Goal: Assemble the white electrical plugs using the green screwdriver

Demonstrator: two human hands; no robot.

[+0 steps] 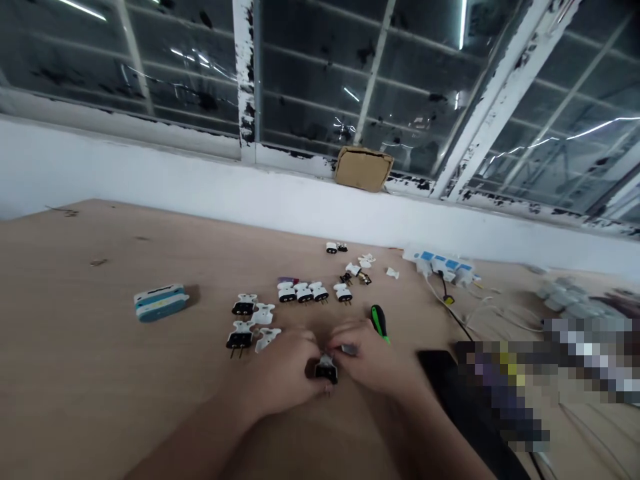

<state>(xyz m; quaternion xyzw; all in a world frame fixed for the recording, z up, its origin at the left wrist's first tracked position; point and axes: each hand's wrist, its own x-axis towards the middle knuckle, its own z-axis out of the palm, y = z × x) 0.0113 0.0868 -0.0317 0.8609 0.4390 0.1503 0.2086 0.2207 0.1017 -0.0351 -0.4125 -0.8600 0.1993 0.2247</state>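
Observation:
Between the thumb and fingers of my left hand (286,365) is a black-and-white two-pin plug (327,371), its prongs toward me. My right hand (367,353) is closed, with its fingertips pinched at the plug's far white end. A small pale piece (349,349) shows beneath those fingers; I cannot tell what it is. Left of my hands lie opened plug halves with black faces (240,338) and white plug covers (263,313). Beyond them stands a row of assembled white plugs (303,293). A green-and-black screwdriver (379,323) rests just past my right hand.
At the left sits a blue-and-white case (160,303). Small metal parts (364,279) and white pieces (367,260) lie farther back. A power strip (445,264) with cables is at the right, behind a dark flat object (463,407). A cardboard box (364,169) stands on the sill.

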